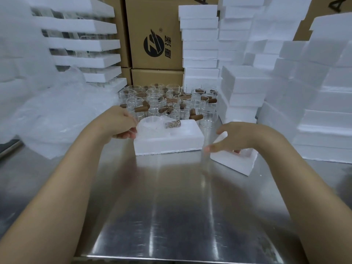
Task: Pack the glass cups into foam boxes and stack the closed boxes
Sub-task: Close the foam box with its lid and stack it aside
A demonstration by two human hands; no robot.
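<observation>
A white foam box half [168,141] lies on the steel table in front of me. In its left recess sits a glass cup wrapped in clear plastic [152,124], with the cup's handle [172,124] lying in the middle groove. My left hand [120,123] pinches the plastic wrap at the cup's left edge. My right hand [231,137] grips the other foam half [234,161], which rests tilted on the table just right of the box. Behind the box stand several bare glass cups with brown wooden handles [167,101].
Stacks of closed foam boxes [245,96] rise at the right and back right. Foam trays holding glasses [85,44] and loose plastic bags [51,115] fill the left. Cardboard cartons [156,35] stand behind. The steel table [171,206] extends toward me.
</observation>
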